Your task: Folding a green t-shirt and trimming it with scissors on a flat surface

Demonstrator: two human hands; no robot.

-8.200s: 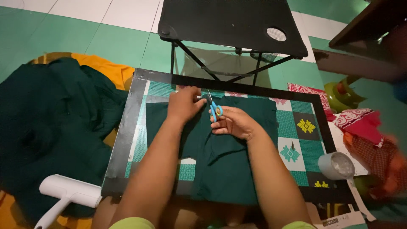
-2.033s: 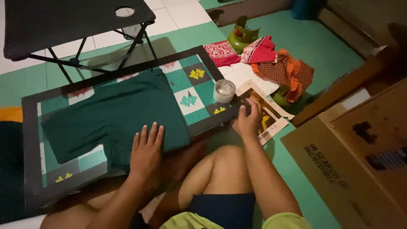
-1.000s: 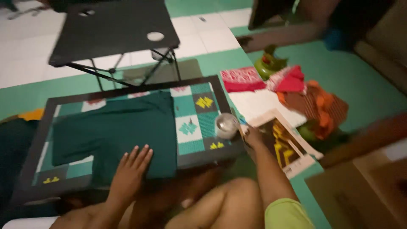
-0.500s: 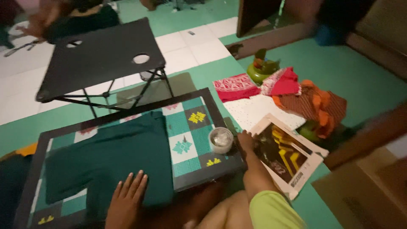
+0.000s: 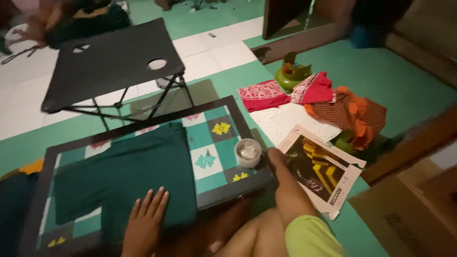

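Note:
My left hand lies flat, fingers apart, on a dark green cloth spread over a checked green board with a dark frame. My right hand is down at the board's right edge, between a small clear cup on the board's corner and a flattened printed carton on the floor. It touches the carton's near edge. Its fingers are blurred, so I cannot make out any grip. My bent knee and a yellow-green garment fill the bottom edge.
A black folding table stands behind the board. To the right lie red cloths, an orange checked cloth, white dotted paper and a green object. A cardboard box sits at the lower right. Another person sits far left.
Earlier both hands worked at the cloth with small scissors. Since then my right hand has gone to the carton on the right, my left stays pressed on the cloth, and the view has swung right.

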